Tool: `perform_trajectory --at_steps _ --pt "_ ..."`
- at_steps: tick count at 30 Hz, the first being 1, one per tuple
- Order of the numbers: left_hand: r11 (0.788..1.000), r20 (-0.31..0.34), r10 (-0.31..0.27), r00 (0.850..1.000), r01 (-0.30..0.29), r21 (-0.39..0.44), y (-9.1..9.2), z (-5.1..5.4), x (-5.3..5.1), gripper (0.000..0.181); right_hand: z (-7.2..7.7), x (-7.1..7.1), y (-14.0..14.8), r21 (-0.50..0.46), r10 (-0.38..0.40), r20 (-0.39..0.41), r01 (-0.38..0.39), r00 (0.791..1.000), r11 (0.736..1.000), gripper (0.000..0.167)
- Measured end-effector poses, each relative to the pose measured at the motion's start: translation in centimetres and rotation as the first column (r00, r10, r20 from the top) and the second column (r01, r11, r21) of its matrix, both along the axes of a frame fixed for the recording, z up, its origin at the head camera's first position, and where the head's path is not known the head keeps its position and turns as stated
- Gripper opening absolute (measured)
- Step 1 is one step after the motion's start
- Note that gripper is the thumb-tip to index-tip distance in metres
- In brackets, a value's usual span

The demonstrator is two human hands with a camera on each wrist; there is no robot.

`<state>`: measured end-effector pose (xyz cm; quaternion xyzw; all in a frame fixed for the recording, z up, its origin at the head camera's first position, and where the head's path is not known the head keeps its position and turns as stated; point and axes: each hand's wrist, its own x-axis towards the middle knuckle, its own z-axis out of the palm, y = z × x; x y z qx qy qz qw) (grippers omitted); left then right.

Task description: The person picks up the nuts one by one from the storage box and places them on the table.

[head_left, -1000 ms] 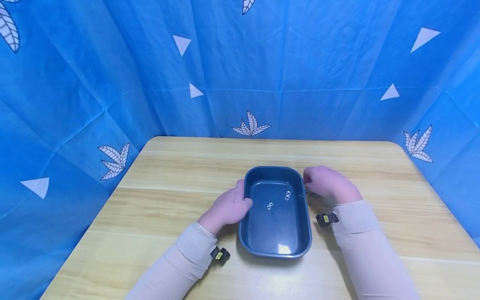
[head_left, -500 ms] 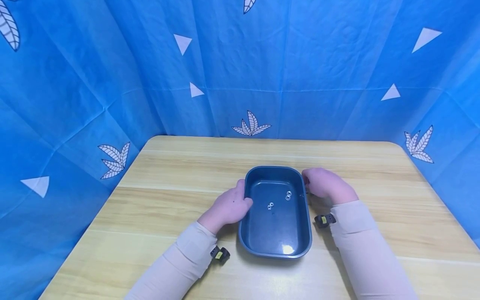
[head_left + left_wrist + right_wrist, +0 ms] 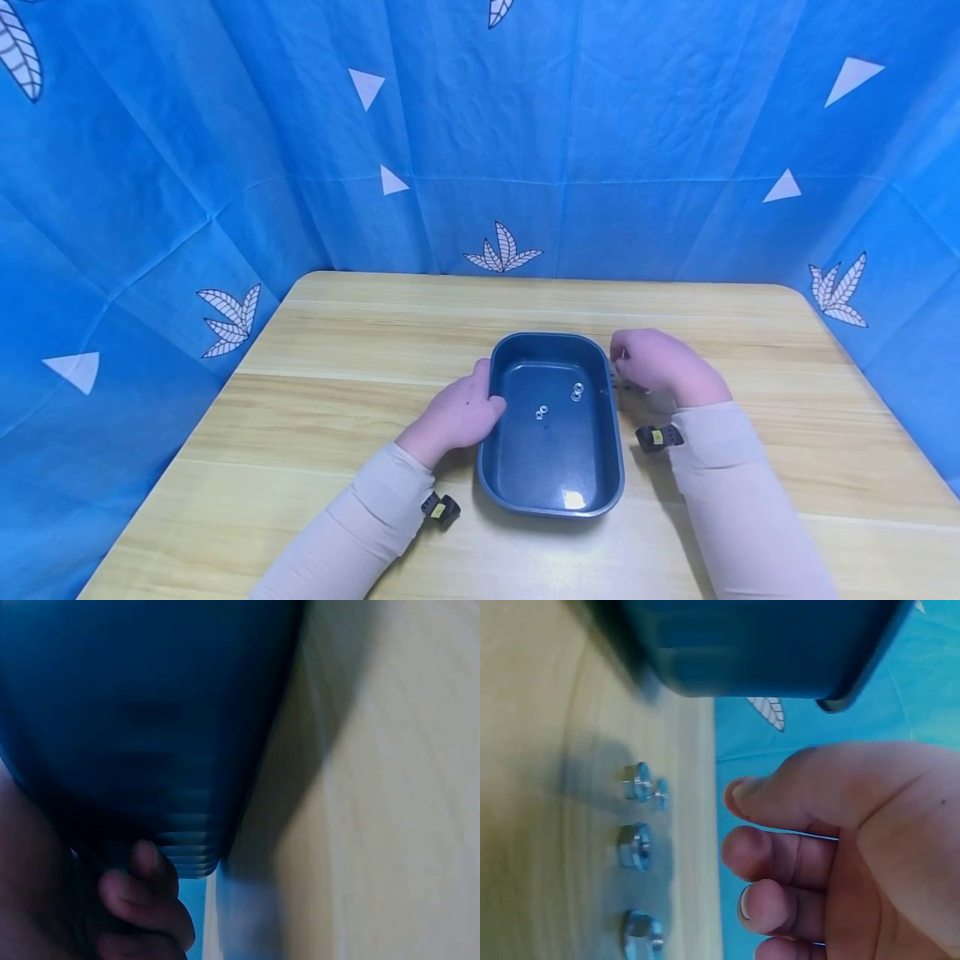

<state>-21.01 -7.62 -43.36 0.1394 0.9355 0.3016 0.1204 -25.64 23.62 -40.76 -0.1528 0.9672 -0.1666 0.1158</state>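
A dark blue rectangular plastic bin (image 3: 525, 462) stands on the table. My left hand (image 3: 459, 412) grips its left rim, thumb over the edge; in the left wrist view curled fingers (image 3: 150, 904) show against its outer wall. Inside the bin lie small shiny metal nuts (image 3: 577, 392), in two little groups. Just beyond the bin's right wall hovers my right hand (image 3: 660, 362), its fingers loosely bent. Seen from the right wrist, thumb and forefinger are apart with nothing between them. Several flanged hex nuts (image 3: 635, 846) sit in a row on the table beside that hand.
The pale wooden table (image 3: 360, 333) reaches to a blue patterned curtain (image 3: 450, 125) at the back and sides. A small black wrist camera (image 3: 660, 437) is strapped to the right sleeve, and another camera (image 3: 441, 508) to the left.
My right hand came slightly nearer the bin's right wall, then shifted back right and away, uncovering some nuts on the table. Left hand and bin stay put.
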Motion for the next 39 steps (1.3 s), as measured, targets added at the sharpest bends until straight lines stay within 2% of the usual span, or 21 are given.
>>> perform_trajectory --at_steps 5,13,22,33,39 --pt "1.000 0.000 0.002 1.000 -0.002 0.001 0.0 0.0 0.0 0.056 1.0 0.3 -0.2 0.001 -0.014 -0.025 0.014 1.000 1.000 0.018" --pt "1.000 0.006 0.009 1.000 -0.009 0.003 0.0 0.0 0.0 0.056 3.3 1.4 -1.5 0.030 -0.021 -0.119 0.024 0.993 0.999 0.014" --pt "1.000 0.017 0.004 1.000 -0.005 0.011 0.0 0.0 0.0 0.057 5.5 3.1 -3.1 0.032 -0.002 -0.127 0.006 0.992 0.999 0.014" --pt "1.000 0.007 -0.001 1.000 0.001 0.007 -0.1 0.0 0.0 0.055 6.4 4.4 -5.1 0.038 0.072 -0.225 -0.065 0.972 0.997 0.011" --pt "1.000 0.004 -0.007 1.000 0.007 0.005 -0.1 0.0 0.0 0.055 6.6 5.0 -6.4 0.048 0.113 -0.238 -0.105 0.965 0.993 0.011"
